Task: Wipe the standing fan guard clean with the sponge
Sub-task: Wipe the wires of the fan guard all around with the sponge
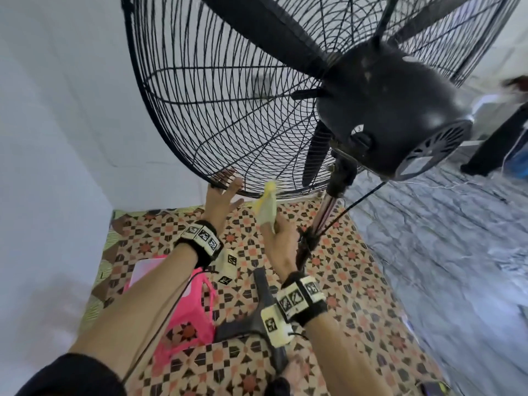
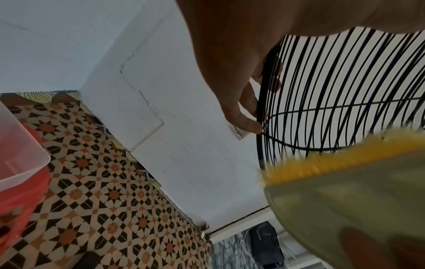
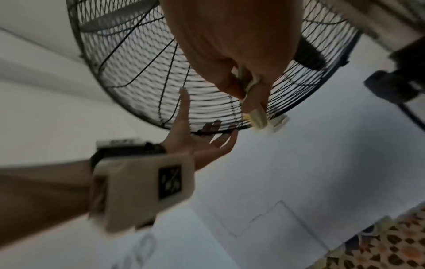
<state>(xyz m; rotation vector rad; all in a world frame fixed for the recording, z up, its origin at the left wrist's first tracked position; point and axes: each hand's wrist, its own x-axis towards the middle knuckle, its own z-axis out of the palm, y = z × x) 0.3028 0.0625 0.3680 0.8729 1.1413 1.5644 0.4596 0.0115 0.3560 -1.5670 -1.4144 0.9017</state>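
The black wire fan guard [image 1: 217, 115] fills the top of the head view, seen from behind. My left hand [image 1: 220, 200] reaches up with straight, spread fingers touching the guard's bottom rim [image 2: 260, 145]; its fingertips lie behind the wires. Just to its right, my right hand [image 1: 281, 238] grips a yellow and green sponge [image 1: 268, 207]. The sponge's upper end meets the lower rim of the guard. The right wrist view shows the sponge [image 3: 255, 116] pinched between thumb and fingers at the rim, with the open left hand [image 3: 190, 143] beside it.
The black motor housing [image 1: 385, 110] and the fan's pole [image 1: 325, 215] stand to the right of my hands. A base leg [image 1: 265, 304] and a pink plastic item [image 1: 188, 310] lie below on the patterned floor. A white wall [image 1: 57, 110] is close on the left.
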